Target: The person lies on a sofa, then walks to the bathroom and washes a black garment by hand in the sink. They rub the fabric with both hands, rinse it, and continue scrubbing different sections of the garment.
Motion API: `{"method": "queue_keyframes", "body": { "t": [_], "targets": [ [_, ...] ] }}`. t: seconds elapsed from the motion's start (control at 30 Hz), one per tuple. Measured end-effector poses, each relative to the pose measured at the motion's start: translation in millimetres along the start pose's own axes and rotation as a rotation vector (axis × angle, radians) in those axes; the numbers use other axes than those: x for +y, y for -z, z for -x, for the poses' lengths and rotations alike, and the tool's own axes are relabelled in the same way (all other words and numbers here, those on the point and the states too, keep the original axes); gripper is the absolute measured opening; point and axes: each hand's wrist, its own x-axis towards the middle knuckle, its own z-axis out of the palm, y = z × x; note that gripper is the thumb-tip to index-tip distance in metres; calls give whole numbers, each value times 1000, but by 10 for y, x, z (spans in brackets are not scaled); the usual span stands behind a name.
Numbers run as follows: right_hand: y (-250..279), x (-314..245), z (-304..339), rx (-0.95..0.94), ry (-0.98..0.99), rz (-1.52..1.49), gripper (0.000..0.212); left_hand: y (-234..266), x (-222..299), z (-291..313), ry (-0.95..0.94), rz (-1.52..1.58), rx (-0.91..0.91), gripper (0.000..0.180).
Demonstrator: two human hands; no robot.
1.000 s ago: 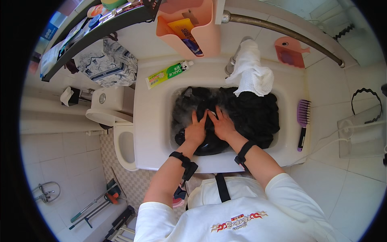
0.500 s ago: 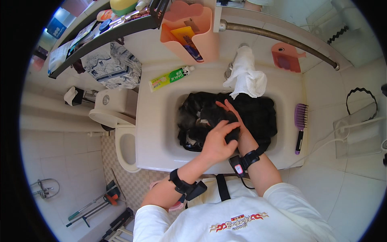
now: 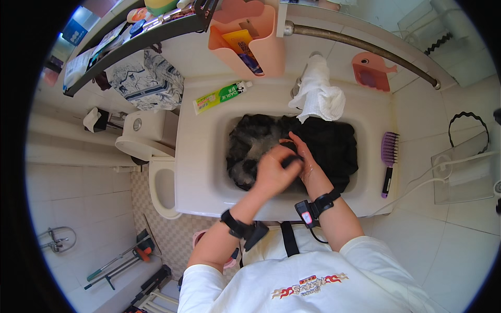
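Black wet cloth [image 3: 329, 148] fills much of the white washbasin [image 3: 209, 156]. My left hand [image 3: 276, 169] is closed round a bunched fold of this cloth, its edges slightly blurred. Pressed close beside it, my right hand [image 3: 307, 159] faces its palm to the left, with fingers bent at the tips and cloth between it and the left hand. Wet spots or suds show on the right wrist. Greyish sudsy water [image 3: 258, 146] lies among the folds at the basin's left. The cloth's exact kind cannot be made out.
A white cloth [image 3: 321, 96] hangs over the faucet behind the basin. On the rim lie a green toothpaste tube [image 3: 222, 97] and a purple hairbrush [image 3: 389, 156]. A pink holder [image 3: 250, 44] and a dark shelf [image 3: 141, 44] are above; a toilet [image 3: 162, 182] stands left.
The left hand has gone from spread fingers to a closed grip on the cloth. The dark bundle between the hands has dropped leftward, and more grey water shows. The right hand stays nearly in place.
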Motion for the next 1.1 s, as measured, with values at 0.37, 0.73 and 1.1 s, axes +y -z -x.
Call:
{"method": "queue_keyframes", "body": {
  "t": [0.37,0.73,1.1],
  "targets": [
    [131,127,14,-67,79,-223,41,434,-949,-327,626,157,255,53],
    [335,301,-283,41,99,-188,50,253,-1368,-31,613,-521,-104,70],
    [271,213,-324,-518,-86,-234,47,-74,254,473,17,-121,-24,34]
  ]
}}
